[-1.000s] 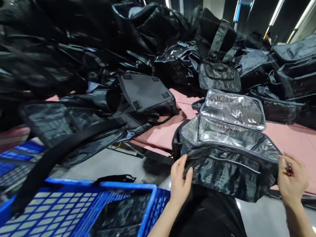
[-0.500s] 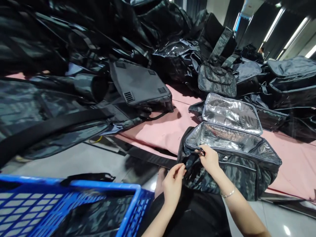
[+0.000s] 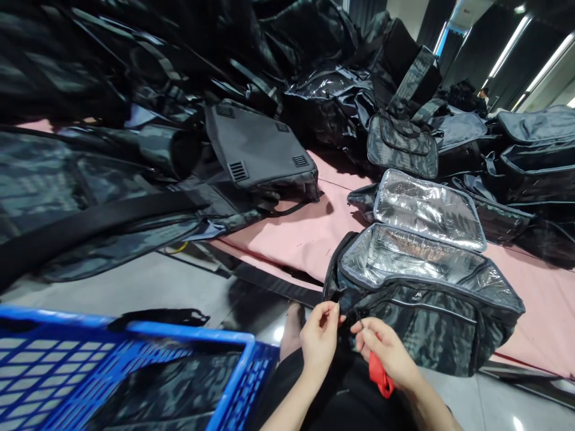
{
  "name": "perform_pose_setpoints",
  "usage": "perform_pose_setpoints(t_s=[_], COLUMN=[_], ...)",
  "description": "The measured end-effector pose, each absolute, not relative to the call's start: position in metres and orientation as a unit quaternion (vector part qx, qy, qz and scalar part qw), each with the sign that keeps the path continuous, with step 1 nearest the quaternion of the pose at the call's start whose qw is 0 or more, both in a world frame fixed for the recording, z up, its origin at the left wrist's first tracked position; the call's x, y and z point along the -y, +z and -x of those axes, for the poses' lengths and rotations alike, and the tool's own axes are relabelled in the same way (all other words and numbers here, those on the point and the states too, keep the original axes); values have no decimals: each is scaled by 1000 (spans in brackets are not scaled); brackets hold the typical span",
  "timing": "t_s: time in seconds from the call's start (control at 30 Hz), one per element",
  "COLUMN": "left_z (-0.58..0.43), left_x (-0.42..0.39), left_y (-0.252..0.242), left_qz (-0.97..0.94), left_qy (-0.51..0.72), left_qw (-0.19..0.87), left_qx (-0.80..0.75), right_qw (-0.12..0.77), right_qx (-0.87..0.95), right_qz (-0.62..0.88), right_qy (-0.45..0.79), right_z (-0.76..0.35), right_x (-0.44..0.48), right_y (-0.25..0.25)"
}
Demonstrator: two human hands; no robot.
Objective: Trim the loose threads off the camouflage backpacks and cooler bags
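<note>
An open, silver-lined bag (image 3: 426, 329) sits at the tabletop's (image 3: 291, 242) near edge, lid (image 3: 429, 209) folded back. By its left front corner, the left hand (image 3: 318, 342) pinches its fingers together, on what I can't tell; the right hand's (image 3: 390, 350) are curled around a red loop (image 3: 381, 376).

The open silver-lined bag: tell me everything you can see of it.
The bag is boxy, dark camouflage outside, with crinkled foil-like silver lining and grey edging. Its lid is folded back, lining up. A pale logo marks the front. It stands upright on the pink surface. The left hand and right hand are at its near left corner; contact is unclear.
</note>
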State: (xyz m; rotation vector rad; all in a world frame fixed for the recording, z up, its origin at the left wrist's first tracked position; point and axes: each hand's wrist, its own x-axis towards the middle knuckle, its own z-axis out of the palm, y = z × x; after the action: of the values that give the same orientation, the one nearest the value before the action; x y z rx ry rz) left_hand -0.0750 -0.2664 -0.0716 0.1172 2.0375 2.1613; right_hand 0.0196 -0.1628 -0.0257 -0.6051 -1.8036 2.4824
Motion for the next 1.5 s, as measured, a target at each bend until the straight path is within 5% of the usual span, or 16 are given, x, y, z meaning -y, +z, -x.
perform_pose_setpoints(t_s=[0.17, 0.6, 1.3, 1.4, 1.5], left_z=[79, 74, 75, 82, 95], left_x=[276, 270, 279, 289, 283], left_y=[-76, -70, -58, -40, -11], left_qz=[-34, -29, -65, -143, -375], left_qy=[737, 707, 715, 734, 628], left_qw=[94, 91, 62, 16, -57], left_qx=[-668, -701, -694, -664, -679], right_qw=[-81, 7, -1, 65, 195], right_qx=[424, 413, 412, 511, 645], right_qz=[231, 278, 212, 181, 213], right_qy=[872, 867, 886, 838, 707], right_z=[-8, -2, 4, -15, -39], right_x=[174, 181, 184, 154, 103], right_y=[-39, -32, -37, -16, 9])
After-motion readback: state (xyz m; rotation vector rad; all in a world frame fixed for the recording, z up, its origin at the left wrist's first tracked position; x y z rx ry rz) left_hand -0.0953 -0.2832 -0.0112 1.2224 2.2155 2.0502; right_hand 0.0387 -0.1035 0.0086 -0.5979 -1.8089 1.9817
